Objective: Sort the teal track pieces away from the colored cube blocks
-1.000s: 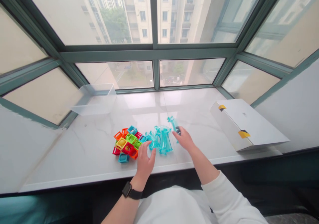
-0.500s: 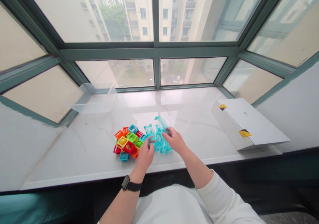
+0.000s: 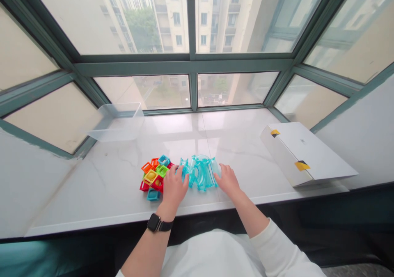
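A pile of clear turquoise plastic track pieces (image 3: 201, 172) lies on the white marble sill, between my two hands. My left hand (image 3: 175, 184) is open, fingers apart, between that pile and a heap of colourful hollow cube blocks (image 3: 150, 176) in red, orange, yellow, green and blue. It covers part of the heap, and its fingertips are close to the leftmost turquoise pieces. At the pile's right edge my right hand (image 3: 227, 180) is open, its thumb and fingers spread beside the pieces. Whether either hand touches a piece is hard to tell.
A clear plastic bin (image 3: 118, 123) stands at the back left of the sill (image 3: 243, 145). On the right lies a white box (image 3: 308, 152) with yellow-and-black tabs. Green-framed windows (image 3: 191, 65) close off the back and sides; the sill's front edge is near my body.
The curved turquoise piece raised by my right hand now lies with the pile. My right hand has moved right and opened. My left hand has shifted slightly left, with its fingers spread.
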Demonstrator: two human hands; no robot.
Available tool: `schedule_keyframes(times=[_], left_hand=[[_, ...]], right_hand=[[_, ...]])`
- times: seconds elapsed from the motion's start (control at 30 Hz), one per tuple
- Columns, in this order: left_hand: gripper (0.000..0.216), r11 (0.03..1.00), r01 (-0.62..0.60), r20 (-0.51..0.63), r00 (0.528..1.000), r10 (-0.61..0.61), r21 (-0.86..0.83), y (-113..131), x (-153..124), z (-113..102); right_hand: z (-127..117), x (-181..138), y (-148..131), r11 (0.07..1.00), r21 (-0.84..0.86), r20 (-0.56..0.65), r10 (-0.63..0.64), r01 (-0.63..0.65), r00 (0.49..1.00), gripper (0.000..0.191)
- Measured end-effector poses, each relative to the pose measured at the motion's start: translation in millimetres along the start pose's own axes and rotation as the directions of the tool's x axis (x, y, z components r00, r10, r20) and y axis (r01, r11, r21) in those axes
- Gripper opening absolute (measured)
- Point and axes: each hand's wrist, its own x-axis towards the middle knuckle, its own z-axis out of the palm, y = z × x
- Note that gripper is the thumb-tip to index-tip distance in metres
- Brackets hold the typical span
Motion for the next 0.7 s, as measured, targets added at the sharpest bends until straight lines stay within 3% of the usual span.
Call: schedule_keyframes(times=[0.13, 0.23, 0.3, 0.5, 0.7], left_hand=[[0.053, 0.995, -0.101, 0.164, 0.981, 0.102, -0.016, 17.7, 3.1, -3.9], [0.079, 0.985, -0.139, 0.344, 0.934, 0.095, 0.105, 24.3, 3.6, -1.8], [0.084, 0.973, -0.154, 0.393, 0.917, 0.076, 0.171, 24.4, 2.6, 2.3], [0.077, 0.972, -0.162, 0.277, 0.954, 0.111, 0.17, 23.9, -4.7, 16.1], [0.059, 0.99, -0.115, 0.165, 0.981, 0.1, 0.087, 19.9, -4.3, 28.4]], right_hand=[[4.7, 0.8, -16.1, 0.996, -0.068, 0.06, -0.049, 0.053, 0.997, 0.058], [12.0, -1.3, -30.8, 0.987, -0.148, 0.124, -0.05, 0.069, 0.991, 0.069], [17.4, -3.4, -40.0, 0.974, -0.217, 0.166, -0.022, 0.058, 0.986, 0.074], [25.5, -3.4, -58.8, 0.954, -0.3, 0.193, 0.067, -0.006, 0.979, 0.077], [25.6, 3.1, -55.3, 0.966, -0.256, 0.153, 0.083, -0.042, 0.985, 0.066]])
